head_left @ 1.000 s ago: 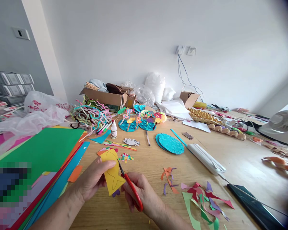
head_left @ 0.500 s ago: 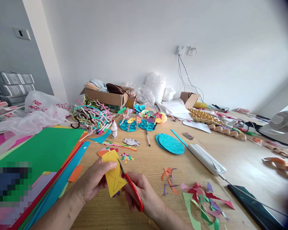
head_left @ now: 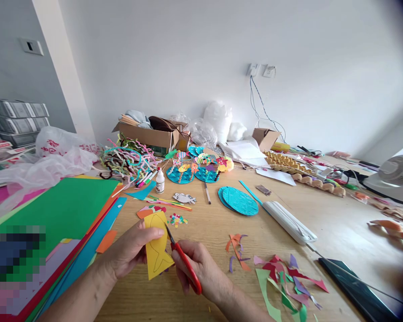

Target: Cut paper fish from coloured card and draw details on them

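Wooden counter (head_left: 208, 232) carries paper scraps (head_left: 299, 285) at right. Above it, fingers of the left hand (head_left: 129, 250) clamp yellow paper (head_left: 158, 250); right hand (head_left: 199, 266) fingers grip red-handled scissors (head_left: 184, 258), blades at the paper's right edge.

The left hand (head_left: 132, 249) and the right hand (head_left: 203, 264) are showing bare, with rounded fingertips (head_left: 158, 232) and narrow wrists (head_left: 111, 270) that are widening into bare, uncovered forearms (head_left: 82, 294).

Craft workspace: pale-brown wooden worktop (head_left: 208, 235), coloured paper sheets (head_left: 65, 205), tangled multicoloured pipe cleaners (head_left: 127, 162), red-handled metal scissors (head_left: 188, 264), bright paper scraps (head_left: 263, 284).
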`<state>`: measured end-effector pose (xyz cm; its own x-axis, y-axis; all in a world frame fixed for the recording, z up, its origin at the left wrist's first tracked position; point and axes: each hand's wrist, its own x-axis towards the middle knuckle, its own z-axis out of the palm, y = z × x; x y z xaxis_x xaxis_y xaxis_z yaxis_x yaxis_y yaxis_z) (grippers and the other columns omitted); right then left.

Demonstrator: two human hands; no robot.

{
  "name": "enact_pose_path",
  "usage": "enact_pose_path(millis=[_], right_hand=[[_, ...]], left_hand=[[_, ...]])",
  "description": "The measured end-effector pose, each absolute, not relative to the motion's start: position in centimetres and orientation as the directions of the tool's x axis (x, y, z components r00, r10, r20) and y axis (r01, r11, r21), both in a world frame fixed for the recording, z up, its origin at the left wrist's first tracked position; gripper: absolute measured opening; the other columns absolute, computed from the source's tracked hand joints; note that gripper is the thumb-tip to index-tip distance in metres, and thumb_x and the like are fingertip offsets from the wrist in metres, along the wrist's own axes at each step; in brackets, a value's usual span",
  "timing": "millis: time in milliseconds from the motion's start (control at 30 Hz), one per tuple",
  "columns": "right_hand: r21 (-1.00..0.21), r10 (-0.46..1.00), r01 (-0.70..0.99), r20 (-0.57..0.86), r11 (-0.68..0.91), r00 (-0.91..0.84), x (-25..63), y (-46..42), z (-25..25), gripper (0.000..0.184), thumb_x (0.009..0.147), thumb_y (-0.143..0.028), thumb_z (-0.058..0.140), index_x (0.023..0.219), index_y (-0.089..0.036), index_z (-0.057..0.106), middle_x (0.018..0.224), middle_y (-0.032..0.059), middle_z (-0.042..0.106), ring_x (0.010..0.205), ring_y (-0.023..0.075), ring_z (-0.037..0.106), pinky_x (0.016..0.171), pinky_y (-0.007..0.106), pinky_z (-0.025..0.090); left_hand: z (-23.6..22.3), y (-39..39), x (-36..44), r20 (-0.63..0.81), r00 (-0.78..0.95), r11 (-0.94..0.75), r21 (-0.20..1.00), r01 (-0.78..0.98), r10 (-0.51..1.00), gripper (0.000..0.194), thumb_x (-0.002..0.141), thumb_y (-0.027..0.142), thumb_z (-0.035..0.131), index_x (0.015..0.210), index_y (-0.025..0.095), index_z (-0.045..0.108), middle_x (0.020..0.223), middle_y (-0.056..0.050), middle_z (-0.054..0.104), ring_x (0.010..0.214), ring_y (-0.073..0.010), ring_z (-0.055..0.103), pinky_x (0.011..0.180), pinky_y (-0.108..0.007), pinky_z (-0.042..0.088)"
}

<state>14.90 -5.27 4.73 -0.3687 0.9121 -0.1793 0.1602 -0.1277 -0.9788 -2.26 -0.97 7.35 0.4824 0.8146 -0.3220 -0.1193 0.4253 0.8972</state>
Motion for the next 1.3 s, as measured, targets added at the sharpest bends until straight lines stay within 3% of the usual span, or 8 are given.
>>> enact_pose_path(millis=[233, 533, 767, 967, 1300], right_hand=[[-0.982, 0.908, 0.147, -0.169, -0.121, -0.384, 15.01, -5.27, 4.67, 0.043, 0.085, -0.055, 0.048, 0.065, -0.017, 0.048, 0.04, -0.0071, 0.044, 0.03, 0.0044, 0.034, 0.031, 0.016, 0.02], [-0.99, 0.915, 0.109, -0.126, -0.09, -0.383, 15.11, -5.35, 4.13, 0.045, 0.084, -0.058, 0.05, 0.065, -0.017, 0.047, 0.041, -0.0071, 0.044, 0.031, 0.0042, 0.036, 0.03, 0.014, 0.022], [-0.988, 0.915, 0.113, -0.137, -0.101, -0.38, 15.1, -5.22, 4.14, 0.042, 0.086, -0.053, 0.049, 0.066, -0.016, 0.049, 0.04, -0.0074, 0.044, 0.031, 0.0041, 0.036, 0.03, 0.014, 0.022], [-0.985, 0.91, 0.124, -0.155, -0.116, -0.384, 15.06, -5.24, 4.58, 0.031, 0.087, -0.04, 0.049, 0.066, -0.017, 0.047, 0.042, -0.0072, 0.046, 0.031, 0.004, 0.035, 0.031, 0.013, 0.024], [-0.984, 0.915, 0.14, -0.155, -0.11, -0.373, 14.9, -5.31, 4.56, 0.032, 0.087, -0.04, 0.049, 0.066, -0.017, 0.048, 0.041, -0.0073, 0.044, 0.03, 0.0044, 0.035, 0.03, 0.013, 0.023]], left_hand=[[6.98, -0.88, -2.5, -0.312, 0.515, 0.425, 0.898, -0.114, 0.798, 0.025, 0.069, 0.036, 0.066, 0.084, 0.019, 0.055, 0.069, -0.002, 0.064, 0.062, -0.0201, 0.059, 0.059, -0.034, 0.051], [7.16, -0.73, -2.69, -0.368, 0.484, 0.459, 0.885, -0.08, 0.794, 0.027, 0.065, 0.037, 0.07, 0.08, 0.02, 0.055, 0.065, 0.0, 0.065, 0.06, -0.0195, 0.061, 0.056, -0.031, 0.049], [7.19, -0.75, -2.43, -0.299, 0.505, 0.418, 0.898, -0.139, 0.81, 0.024, 0.071, 0.039, 0.066, 0.082, 0.021, 0.055, 0.066, 0.0, 0.065, 0.06, -0.0207, 0.061, 0.057, -0.034, 0.051], [7.16, -0.74, -2.51, -0.306, 0.522, 0.398, 0.915, -0.069, 0.796, 0.022, 0.073, 0.04, 0.064, 0.078, 0.019, 0.058, 0.068, -0.002, 0.066, 0.062, -0.0195, 0.06, 0.058, -0.03, 0.048], [6.94, -0.69, -2.65, -0.317, 0.534, 0.413, 0.908, -0.067, 0.784, 0.022, 0.071, 0.039, 0.065, 0.075, 0.019, 0.058, 0.067, -0.001, 0.065, 0.063, -0.0189, 0.058, 0.058, -0.029, 0.047]])
